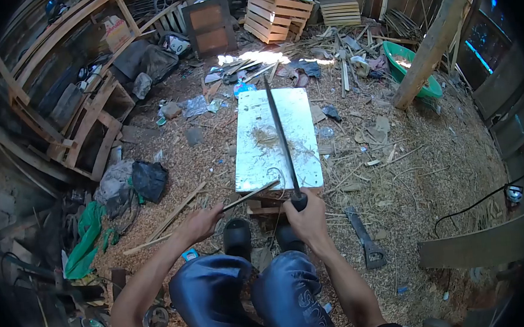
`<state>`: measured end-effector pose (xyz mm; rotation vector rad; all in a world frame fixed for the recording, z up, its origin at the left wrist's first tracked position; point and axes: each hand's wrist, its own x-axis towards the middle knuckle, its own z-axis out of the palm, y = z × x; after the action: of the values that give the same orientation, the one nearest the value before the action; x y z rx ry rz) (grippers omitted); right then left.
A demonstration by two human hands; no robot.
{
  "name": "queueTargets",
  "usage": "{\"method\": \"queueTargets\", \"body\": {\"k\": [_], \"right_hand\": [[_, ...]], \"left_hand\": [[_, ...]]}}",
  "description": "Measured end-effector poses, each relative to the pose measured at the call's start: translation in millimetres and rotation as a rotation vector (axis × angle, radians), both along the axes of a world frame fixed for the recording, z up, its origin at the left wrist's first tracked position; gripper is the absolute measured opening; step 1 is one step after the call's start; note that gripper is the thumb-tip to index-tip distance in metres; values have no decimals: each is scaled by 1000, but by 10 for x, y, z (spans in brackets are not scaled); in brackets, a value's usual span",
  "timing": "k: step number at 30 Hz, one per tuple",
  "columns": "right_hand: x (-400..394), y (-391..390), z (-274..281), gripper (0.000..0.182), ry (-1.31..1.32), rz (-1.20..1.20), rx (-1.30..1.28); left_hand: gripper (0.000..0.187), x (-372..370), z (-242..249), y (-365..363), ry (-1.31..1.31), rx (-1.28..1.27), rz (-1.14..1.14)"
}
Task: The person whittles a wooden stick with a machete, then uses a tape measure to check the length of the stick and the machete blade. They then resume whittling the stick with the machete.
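A long, narrow dark blade [280, 132] rises over the white board, its black handle [300, 201] wrapped by my right hand [308, 218]. My left hand [202, 223] is closed round a thin stick [249, 196] whose far end rests by the near edge of the board, left of the blade. The white board [252, 158] forms the top of a low bench in front of my knees, with a small heap of shavings [267, 137] on it. Blade and stick appear apart.
A handsaw [366, 241] lies on the shavings-covered floor at the right. Behind stand slatted crates [267, 17], a green basin [426, 85] and a slanted wooden post [430, 45]. Left are a wooden frame [99, 135] and green cloth [85, 242]. A cable [471, 200] hangs right.
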<state>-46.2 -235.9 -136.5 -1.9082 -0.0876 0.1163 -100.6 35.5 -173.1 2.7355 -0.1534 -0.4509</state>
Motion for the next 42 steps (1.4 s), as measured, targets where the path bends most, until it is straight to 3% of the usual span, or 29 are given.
{"method": "queueTargets", "body": {"k": [3,5,13,14,17,21,28,32,35,39,42], "right_hand": [[67,11,-689,29,100,65,-161],[116,-42,-762,29,138,115,-180],[71,-15,-39,28,51,73,-55],[57,19,-43,28,57,29,36],[35,45,-620,27,-40,88,-125],[97,-32,-444,28,246,181,-193],[47,-23,-42,29,11,-8,50],[48,-9,-580,34,219,123,-134],[77,-40,-701,30,176,150,-165],[95,-91,-265,27,108,118,-79],[75,-70,35,28,39,49,47]], "left_hand": [[18,4,25,-14,25,7,3],[18,9,72,-2,37,19,12],[19,-6,-14,1,-3,6,13],[19,-17,-20,11,-18,11,5],[19,-14,-70,33,-5,44,3],[18,-66,-65,29,-37,49,-10],[17,-44,-22,-24,-43,68,-19],[18,-50,15,-43,-35,114,-11],[19,-51,28,-39,-11,110,-13],[18,-52,46,-78,31,105,19],[18,-98,-126,6,-137,44,-48]]}}
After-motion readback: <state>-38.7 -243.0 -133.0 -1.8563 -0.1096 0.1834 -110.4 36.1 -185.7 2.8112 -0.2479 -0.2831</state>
